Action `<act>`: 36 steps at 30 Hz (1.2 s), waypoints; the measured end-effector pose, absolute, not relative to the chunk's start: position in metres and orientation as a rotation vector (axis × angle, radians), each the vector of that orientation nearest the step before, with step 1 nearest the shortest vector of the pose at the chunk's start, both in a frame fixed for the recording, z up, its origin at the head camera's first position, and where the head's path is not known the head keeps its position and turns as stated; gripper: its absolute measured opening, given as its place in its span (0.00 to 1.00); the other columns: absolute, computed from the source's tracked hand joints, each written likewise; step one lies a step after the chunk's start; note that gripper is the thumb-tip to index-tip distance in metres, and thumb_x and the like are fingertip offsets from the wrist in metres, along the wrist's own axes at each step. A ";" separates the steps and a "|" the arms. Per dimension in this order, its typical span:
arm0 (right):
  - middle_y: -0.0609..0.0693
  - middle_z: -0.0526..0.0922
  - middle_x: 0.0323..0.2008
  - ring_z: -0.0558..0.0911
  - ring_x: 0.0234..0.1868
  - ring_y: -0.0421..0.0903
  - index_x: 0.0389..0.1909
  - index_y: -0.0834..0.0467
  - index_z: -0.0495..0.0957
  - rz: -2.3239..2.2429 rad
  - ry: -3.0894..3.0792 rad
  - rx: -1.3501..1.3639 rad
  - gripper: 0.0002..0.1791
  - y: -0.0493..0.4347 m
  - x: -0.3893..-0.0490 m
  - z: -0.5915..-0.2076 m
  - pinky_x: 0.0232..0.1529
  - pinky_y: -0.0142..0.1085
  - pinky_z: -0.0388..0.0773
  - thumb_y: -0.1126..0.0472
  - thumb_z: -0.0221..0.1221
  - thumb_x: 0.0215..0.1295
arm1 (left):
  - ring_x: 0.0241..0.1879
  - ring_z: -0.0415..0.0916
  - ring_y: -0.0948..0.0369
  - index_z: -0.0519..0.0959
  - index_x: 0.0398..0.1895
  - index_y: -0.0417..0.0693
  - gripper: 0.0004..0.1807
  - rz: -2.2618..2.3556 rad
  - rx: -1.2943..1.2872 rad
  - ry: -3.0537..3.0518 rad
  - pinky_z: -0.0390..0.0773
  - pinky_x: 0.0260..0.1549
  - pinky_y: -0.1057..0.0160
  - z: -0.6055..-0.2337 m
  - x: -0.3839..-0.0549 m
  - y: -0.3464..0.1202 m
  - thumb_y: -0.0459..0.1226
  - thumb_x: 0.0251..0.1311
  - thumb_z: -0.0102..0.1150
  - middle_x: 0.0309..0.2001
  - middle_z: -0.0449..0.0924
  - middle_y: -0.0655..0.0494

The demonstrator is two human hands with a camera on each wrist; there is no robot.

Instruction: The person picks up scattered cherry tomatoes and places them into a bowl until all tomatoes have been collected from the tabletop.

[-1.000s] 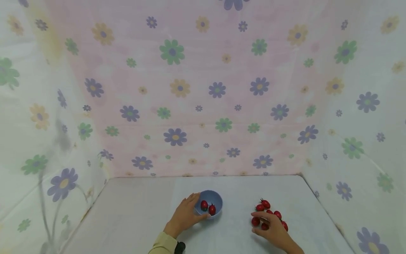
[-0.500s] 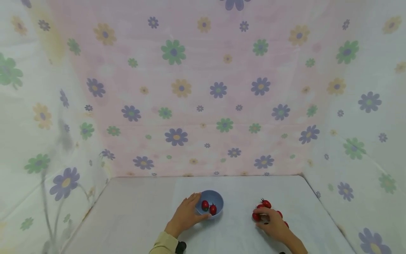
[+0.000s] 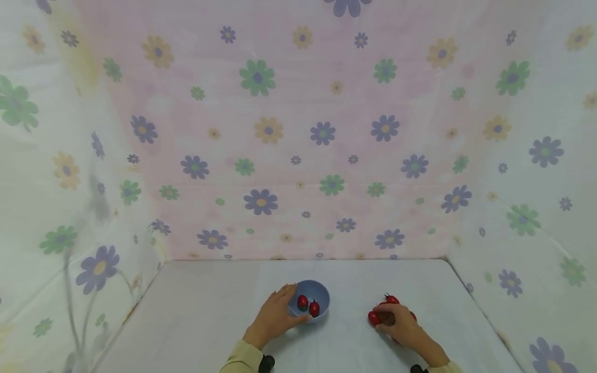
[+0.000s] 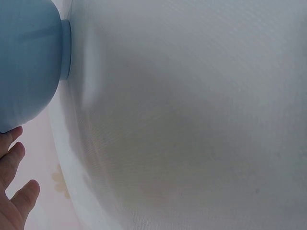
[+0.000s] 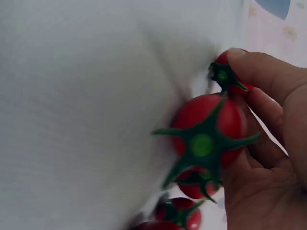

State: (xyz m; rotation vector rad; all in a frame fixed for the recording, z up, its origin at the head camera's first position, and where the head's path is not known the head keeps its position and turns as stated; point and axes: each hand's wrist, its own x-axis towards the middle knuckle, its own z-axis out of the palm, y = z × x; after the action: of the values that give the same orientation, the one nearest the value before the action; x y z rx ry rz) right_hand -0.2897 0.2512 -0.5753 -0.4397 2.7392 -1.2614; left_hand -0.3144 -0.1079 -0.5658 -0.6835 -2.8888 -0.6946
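A small blue bowl [image 3: 321,291] stands on the white table, with two red cherry tomatoes [image 3: 302,302] inside. My left hand [image 3: 275,313] holds the bowl's left side, thumb along the near rim and fingers at the far rim. In the left wrist view, fingertips [image 4: 14,153] show beside the bowl's outer wall [image 4: 29,62]. To the right, my right hand [image 3: 402,325] pinches a cherry tomato [image 3: 373,318] between thumb and fingers. The right wrist view shows the thumb on that tomato's side, its green stem end toward the camera.
More cherry tomatoes lie around and under the right hand, one tomato [image 3: 392,299] behind it and a large-looking tomato [image 5: 208,127] close to the right wrist camera. Flower-printed cloth walls [image 3: 298,129] enclose the white table [image 3: 210,311] at the back and sides.
My right hand has come down among the tomatoes and its thumb and fingers have closed on one, which has shifted slightly left. The left hand stays at the bowl.
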 end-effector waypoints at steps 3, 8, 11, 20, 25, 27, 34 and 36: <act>0.49 0.81 0.41 0.80 0.39 0.44 0.45 0.61 0.79 -1.267 2.689 -0.516 0.21 0.249 -0.291 -0.574 0.36 0.31 0.80 0.63 0.70 0.48 | 0.67 0.58 0.50 0.63 0.67 0.42 0.54 -0.711 -0.676 -2.895 0.61 0.62 0.42 -0.566 -0.314 -0.108 0.72 0.45 0.51 0.66 0.63 0.49; 0.46 0.81 0.39 0.79 0.39 0.43 0.43 0.58 0.80 -1.217 2.675 -0.554 0.20 0.245 -0.295 -0.574 0.37 0.32 0.79 0.60 0.70 0.48 | 0.67 0.58 0.51 0.62 0.67 0.43 0.54 -0.703 -0.667 -2.907 0.60 0.62 0.43 -0.565 -0.314 -0.108 0.71 0.45 0.52 0.67 0.63 0.50; 0.44 0.82 0.39 0.79 0.39 0.43 0.43 0.57 0.81 -1.200 2.672 -0.536 0.19 0.244 -0.297 -0.577 0.37 0.33 0.79 0.60 0.71 0.47 | 0.67 0.58 0.51 0.63 0.67 0.43 0.54 -0.704 -0.664 -2.912 0.60 0.62 0.43 -0.564 -0.313 -0.108 0.71 0.45 0.53 0.66 0.63 0.50; 0.44 0.82 0.38 0.79 0.38 0.41 0.44 0.57 0.80 -1.238 2.695 -0.506 0.21 0.241 -0.297 -0.577 0.37 0.32 0.80 0.58 0.71 0.47 | 0.66 0.59 0.50 0.63 0.67 0.42 0.53 -0.716 -0.670 -2.914 0.60 0.62 0.42 -0.563 -0.314 -0.108 0.70 0.45 0.53 0.66 0.64 0.50; 0.46 0.82 0.39 0.79 0.39 0.41 0.45 0.58 0.80 -1.319 2.674 -0.514 0.22 0.239 -0.296 -0.579 0.37 0.30 0.80 0.57 0.71 0.47 | 0.67 0.58 0.51 0.62 0.67 0.43 0.54 -0.707 -0.674 -2.899 0.59 0.63 0.44 -0.564 -0.315 -0.108 0.72 0.45 0.51 0.67 0.63 0.50; 0.47 0.82 0.40 0.79 0.39 0.41 0.45 0.58 0.80 -1.347 2.658 -0.524 0.22 0.239 -0.295 -0.580 0.37 0.30 0.80 0.57 0.70 0.48 | 0.67 0.59 0.51 0.62 0.67 0.43 0.54 -0.708 -0.673 -2.893 0.59 0.63 0.44 -0.564 -0.315 -0.108 0.72 0.45 0.51 0.66 0.64 0.50; 0.47 0.82 0.39 0.79 0.38 0.41 0.44 0.57 0.81 -1.402 2.629 -0.516 0.21 0.234 -0.293 -0.580 0.36 0.31 0.81 0.58 0.71 0.48 | 0.66 0.59 0.51 0.63 0.67 0.42 0.55 -0.702 -0.675 -2.882 0.60 0.62 0.43 -0.566 -0.314 -0.108 0.73 0.45 0.49 0.66 0.64 0.50; 0.46 0.82 0.38 0.79 0.38 0.42 0.44 0.56 0.81 -1.396 2.636 -0.493 0.21 0.233 -0.292 -0.581 0.36 0.31 0.81 0.57 0.71 0.47 | 0.67 0.59 0.51 0.63 0.67 0.42 0.55 -0.700 -0.678 -2.882 0.60 0.62 0.43 -0.566 -0.314 -0.108 0.73 0.44 0.48 0.66 0.64 0.50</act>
State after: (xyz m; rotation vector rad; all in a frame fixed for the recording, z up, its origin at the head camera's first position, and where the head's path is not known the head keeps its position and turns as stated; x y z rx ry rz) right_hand -0.2924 0.2327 -0.5807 -0.4926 2.6357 -1.3965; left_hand -0.3138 -0.1079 -0.5659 -0.6781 -2.8821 -0.7000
